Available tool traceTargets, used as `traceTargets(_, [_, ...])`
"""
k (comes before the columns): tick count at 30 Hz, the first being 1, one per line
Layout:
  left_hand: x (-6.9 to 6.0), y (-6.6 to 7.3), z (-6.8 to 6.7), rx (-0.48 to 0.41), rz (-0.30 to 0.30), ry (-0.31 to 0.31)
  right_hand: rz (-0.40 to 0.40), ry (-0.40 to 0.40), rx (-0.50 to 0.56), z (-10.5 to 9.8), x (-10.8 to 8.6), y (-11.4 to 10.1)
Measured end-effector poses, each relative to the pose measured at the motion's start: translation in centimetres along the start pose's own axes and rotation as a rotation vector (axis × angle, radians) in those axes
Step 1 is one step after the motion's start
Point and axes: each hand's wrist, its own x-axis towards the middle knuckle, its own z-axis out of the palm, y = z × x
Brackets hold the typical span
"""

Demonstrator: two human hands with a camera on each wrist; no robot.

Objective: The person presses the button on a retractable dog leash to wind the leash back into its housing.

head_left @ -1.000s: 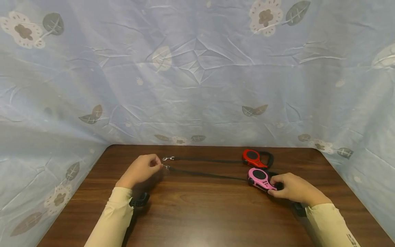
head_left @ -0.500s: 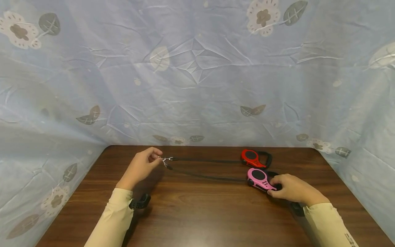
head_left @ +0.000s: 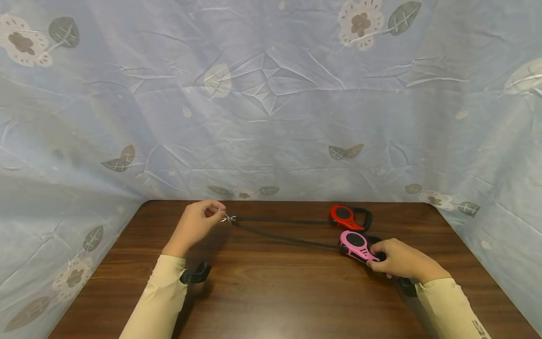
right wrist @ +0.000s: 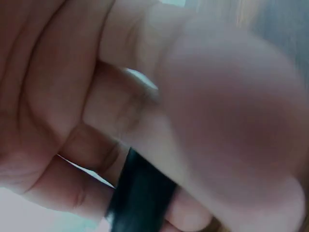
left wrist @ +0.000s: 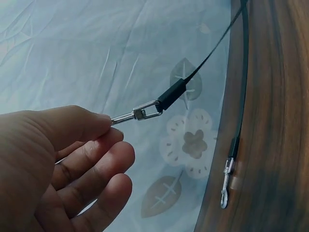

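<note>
Pink reel (head_left: 354, 240), likely light, stiff: my right grip (head_left: 402, 260) holds its handle (right wrist: 142, 193); left of it, my left grip (head_left: 198, 223) pinches the clip (left wrist: 137, 114).

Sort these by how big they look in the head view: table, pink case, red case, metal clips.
1. Table
2. Pink case and red case: pink looks slightly larger, but it sits nearer the camera, so I can't rank them.
3. Metal clips, smallest
</note>
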Motion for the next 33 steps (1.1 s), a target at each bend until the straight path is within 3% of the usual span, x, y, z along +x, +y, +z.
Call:
traceTargets(8, [0.0,-0.3,-0.3,-0.011,0.005,0.005,-0.020,0.010,0.002,-0.2,0.0,0.0])
traceTargets(18, [0.0,-0.3,-0.4,-0.003,-0.005,0.002,-0.102,0.145,-0.177,-0.6,-0.1,-0.9])
traceTargets(22, [-0.1,-0.4,-0.4,0.002,-0.013,-0.004,-0.113,0.152,-0.126,-0.7,0.0,-1.2])
traceTargets(28, [-0.3,-0.5,-0.5,0.010,-0.012,-0.005,-0.056,0.126,-0.049,-0.8,0.1,-1.5])
traceTargets(33, [-0.2,-0.6,-0.4,0.014,-0.009,0.000,-0.028,0.139,0.096,-0.8,0.1,-1.4])
